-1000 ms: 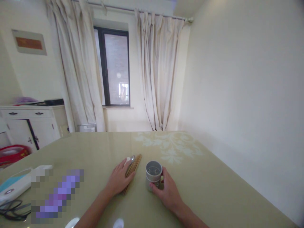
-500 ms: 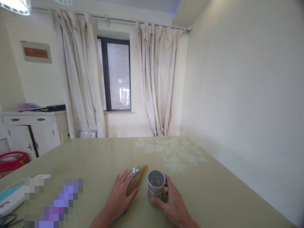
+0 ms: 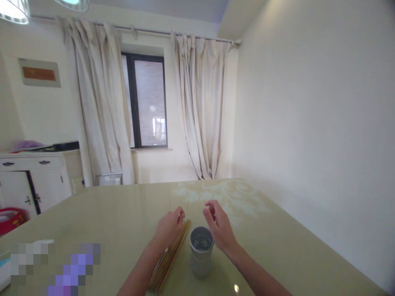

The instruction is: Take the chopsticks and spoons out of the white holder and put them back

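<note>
My left hand [image 3: 169, 225], fingers curled together, is over the left side of a bundle of wooden chopsticks [image 3: 173, 257] near its far end. What those fingers hold, if anything, is hidden. Just right of the chopsticks a grey cylindrical utensil holder [image 3: 201, 259] stands upright, with small holes in its bottom and nothing inside. My right hand [image 3: 219, 226] is raised beyond the holder and to its right, thumb and bent fingers apart, holding nothing. The spoons are not visible behind my left hand and forearm.
The glass-topped table [image 3: 277, 255] has a pale floral pattern towards its far end. A blurred purple patch [image 3: 75, 267] and a white object [image 3: 6, 271] lie at the left. A wall [image 3: 324, 144] runs along the right side.
My right hand has let go of the holder and moved up and away. My left hand has lifted from lying flat on the spoons and chopsticks and curled its fingers. The view has shifted slightly.
</note>
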Action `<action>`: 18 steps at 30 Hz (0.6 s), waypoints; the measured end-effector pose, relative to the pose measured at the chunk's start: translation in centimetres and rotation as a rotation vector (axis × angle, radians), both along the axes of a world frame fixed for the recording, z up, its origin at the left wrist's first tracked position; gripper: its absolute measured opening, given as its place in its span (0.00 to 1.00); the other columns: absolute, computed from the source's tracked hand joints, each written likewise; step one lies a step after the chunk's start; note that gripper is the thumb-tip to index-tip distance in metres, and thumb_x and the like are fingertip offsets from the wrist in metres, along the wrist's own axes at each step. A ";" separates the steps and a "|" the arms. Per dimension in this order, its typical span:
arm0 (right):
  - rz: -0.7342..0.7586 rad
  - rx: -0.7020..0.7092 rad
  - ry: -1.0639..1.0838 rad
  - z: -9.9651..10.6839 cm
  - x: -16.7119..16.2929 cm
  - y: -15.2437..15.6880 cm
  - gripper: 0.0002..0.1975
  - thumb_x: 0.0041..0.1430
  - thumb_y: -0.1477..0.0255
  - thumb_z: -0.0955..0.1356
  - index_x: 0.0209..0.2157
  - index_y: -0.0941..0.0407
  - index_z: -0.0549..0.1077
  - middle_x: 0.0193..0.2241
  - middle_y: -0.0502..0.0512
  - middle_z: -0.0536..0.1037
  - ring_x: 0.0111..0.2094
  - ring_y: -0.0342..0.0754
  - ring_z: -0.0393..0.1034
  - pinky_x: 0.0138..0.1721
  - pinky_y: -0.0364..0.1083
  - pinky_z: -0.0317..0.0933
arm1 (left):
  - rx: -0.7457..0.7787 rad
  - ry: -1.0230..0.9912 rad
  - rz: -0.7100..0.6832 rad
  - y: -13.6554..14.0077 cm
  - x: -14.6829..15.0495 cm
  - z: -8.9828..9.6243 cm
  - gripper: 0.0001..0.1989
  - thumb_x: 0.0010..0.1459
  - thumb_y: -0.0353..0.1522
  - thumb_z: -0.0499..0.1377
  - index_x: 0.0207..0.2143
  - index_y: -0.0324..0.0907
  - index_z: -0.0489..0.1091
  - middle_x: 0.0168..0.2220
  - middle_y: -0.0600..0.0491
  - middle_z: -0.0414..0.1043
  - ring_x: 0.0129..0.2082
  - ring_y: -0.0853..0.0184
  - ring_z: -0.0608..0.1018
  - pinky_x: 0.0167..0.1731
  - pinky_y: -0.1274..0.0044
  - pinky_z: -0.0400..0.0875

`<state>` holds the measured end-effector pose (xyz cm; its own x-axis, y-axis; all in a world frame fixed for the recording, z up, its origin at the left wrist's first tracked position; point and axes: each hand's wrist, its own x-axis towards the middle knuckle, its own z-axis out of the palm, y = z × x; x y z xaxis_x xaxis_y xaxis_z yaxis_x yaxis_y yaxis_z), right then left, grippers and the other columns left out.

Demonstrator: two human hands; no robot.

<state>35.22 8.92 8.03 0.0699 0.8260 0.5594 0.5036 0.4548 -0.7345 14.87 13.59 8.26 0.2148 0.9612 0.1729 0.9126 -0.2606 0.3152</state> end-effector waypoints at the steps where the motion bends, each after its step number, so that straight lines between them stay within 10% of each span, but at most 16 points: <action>1: -0.004 -0.029 0.000 0.9 -0.3 0.8 0.23 0.71 0.49 0.60 0.47 0.54 0.70 0.30 0.49 0.71 0.31 0.49 0.68 0.36 0.47 0.62 | -0.001 0.013 0.008 0.2 0.4 0.1 0.15 0.73 0.38 0.47 0.43 0.45 0.73 0.39 0.47 0.83 0.41 0.60 0.83 0.38 0.75 0.66; 11: 0.206 -0.460 -0.406 3.9 1.3 1.7 0.20 0.64 0.55 0.70 0.47 0.56 0.77 0.35 0.56 0.83 0.35 0.51 0.76 0.34 0.45 0.59 | -0.112 0.190 -0.080 -0.1 0.3 -2.6 0.11 0.65 0.39 0.56 0.41 0.44 0.75 0.44 0.47 0.82 0.45 0.55 0.82 0.37 0.72 0.66; 18: 0.257 -0.504 -0.678 5.4 1.1 -0.3 0.14 0.65 0.61 0.70 0.43 0.54 0.82 0.40 0.59 0.86 0.40 0.54 0.79 0.37 0.46 0.62 | -0.206 0.207 -0.106 -0.2 -0.4 -2.6 0.10 0.60 0.40 0.60 0.37 0.45 0.76 0.41 0.47 0.82 0.41 0.56 0.81 0.35 0.73 0.65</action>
<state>36.28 8.61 13.47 -0.3670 0.9300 -0.0217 0.8301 0.3169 -0.4588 14.50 13.35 5.61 0.3264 0.9417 -0.0815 0.9340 -0.3080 0.1812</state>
